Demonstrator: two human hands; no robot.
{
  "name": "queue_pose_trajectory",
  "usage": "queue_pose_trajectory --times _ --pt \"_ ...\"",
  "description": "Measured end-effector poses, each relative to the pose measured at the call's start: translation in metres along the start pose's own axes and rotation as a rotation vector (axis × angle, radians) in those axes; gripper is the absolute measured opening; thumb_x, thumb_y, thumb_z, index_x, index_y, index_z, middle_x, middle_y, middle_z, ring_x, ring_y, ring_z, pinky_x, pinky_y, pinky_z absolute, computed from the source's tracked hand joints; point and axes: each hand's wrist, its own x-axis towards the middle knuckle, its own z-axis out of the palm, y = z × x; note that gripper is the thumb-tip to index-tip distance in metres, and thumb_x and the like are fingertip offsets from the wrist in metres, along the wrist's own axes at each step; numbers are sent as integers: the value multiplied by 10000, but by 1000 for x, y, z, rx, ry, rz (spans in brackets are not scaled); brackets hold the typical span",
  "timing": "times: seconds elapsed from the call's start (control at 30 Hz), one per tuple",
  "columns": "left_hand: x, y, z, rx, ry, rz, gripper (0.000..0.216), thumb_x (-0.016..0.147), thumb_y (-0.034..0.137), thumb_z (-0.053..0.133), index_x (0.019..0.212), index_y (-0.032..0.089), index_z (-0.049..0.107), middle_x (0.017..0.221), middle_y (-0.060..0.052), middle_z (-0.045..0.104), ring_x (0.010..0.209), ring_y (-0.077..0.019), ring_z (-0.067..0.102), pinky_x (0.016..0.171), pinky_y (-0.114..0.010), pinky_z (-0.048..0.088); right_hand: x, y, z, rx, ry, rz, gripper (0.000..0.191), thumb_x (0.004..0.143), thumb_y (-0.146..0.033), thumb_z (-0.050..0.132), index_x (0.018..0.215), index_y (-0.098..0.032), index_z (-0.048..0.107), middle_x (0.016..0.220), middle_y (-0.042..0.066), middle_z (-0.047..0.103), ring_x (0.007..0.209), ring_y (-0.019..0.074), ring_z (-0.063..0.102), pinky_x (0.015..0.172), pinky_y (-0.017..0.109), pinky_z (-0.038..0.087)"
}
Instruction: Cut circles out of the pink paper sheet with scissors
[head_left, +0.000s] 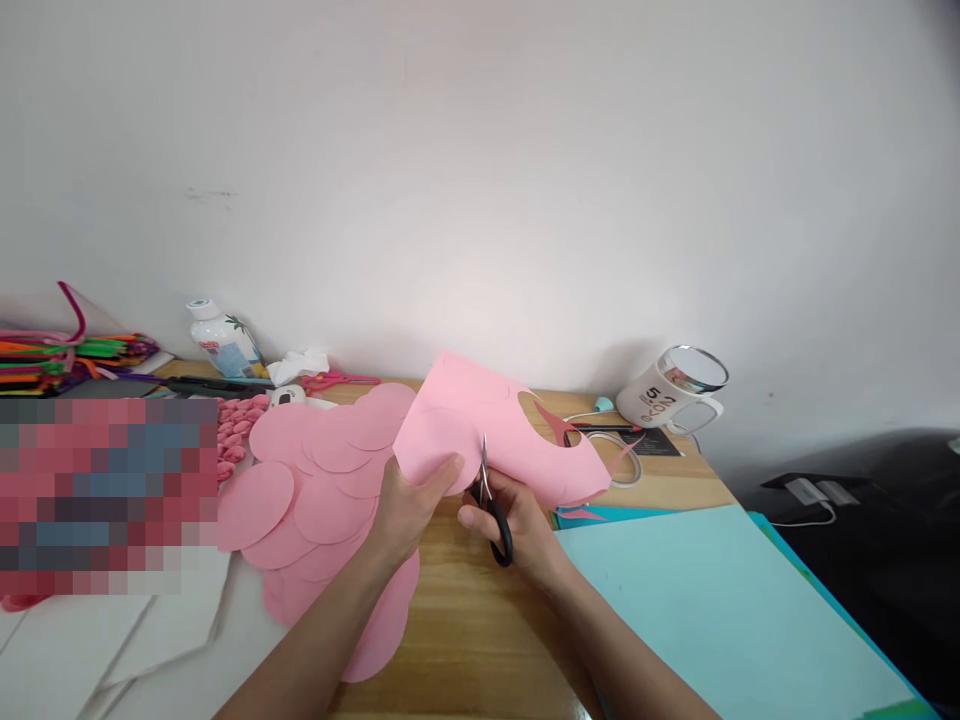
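A sheet of pink paper [491, 410] is held up over the table, with round pieces cut from its right side and a circle outline drawn on it. My left hand [412, 500] pinches its lower left part, thumb on top. In my right hand [517, 525] is a pair of scissors [501, 538] with black handles, fingers closed round them. The blades point up and away from me, at the paper beside the drawn circle. To the left of my left hand lies a spread pile of pink paper circles [334, 510].
Light blue paper sheets [720, 590] lie at the right. A white mug [667, 390] and a white cable [626, 465] are behind. Far left are a bottle [225, 340], colourful pipe cleaners [82, 350], a crumpled tissue [298, 366] and pink scissors [337, 380]. A blurred patch covers part of the left.
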Motion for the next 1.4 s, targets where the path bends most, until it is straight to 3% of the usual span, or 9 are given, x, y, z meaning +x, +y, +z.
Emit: queue_pose_trajectory --times 0.43,0.97,1.4 --pt "0 1 -2 25 -26 -7 247 697 275 659 889 120 641 892 -80 690 839 -222 630 713 -313 510 -1 4 -1 -14 -11 -12 406 618 -495 705 766 -175 504 587 -47 379 536 99 306 477 232 244" --pt "0 1 -2 -1 26 -32 254 630 249 699 836 126 617 769 -41 654 765 -195 602 662 -282 492 0 -3 3 -22 14 -38 339 661 -469 662 673 -172 498 579 -45 364 525 94 292 492 242 245" --pt "1 3 -4 45 -4 -29 261 634 238 699 855 119 625 822 -63 682 793 -214 621 685 -299 505 -1 4 -1 -39 30 -12 362 648 -490 675 645 -184 482 498 -62 385 468 88 313 461 239 255"
